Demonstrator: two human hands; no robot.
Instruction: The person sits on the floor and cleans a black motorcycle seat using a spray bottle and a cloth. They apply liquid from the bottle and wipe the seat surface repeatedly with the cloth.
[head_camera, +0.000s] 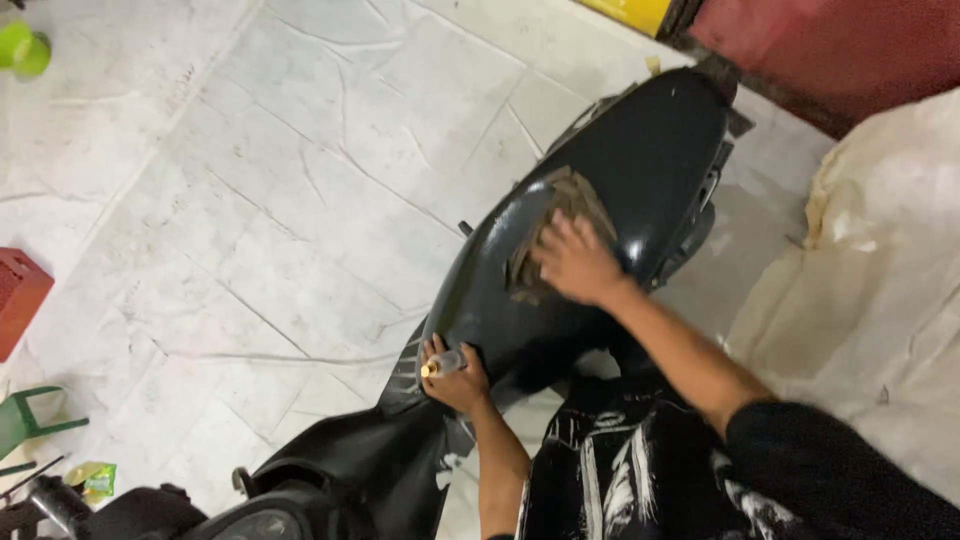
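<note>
At the far left I see a red crate (18, 296) and a green stool (25, 420), both cut off by the frame, with open tiled floor (260, 180) between them and the one black scooter seat (610, 200). My left hand (455, 375) is clenched around a small bottle (442, 364), mostly hidden, at the seat's near edge. My right hand (575, 262) presses flat, fingers spread, on one brown patch (560, 215) mid-seat, grasping nothing.
</note>
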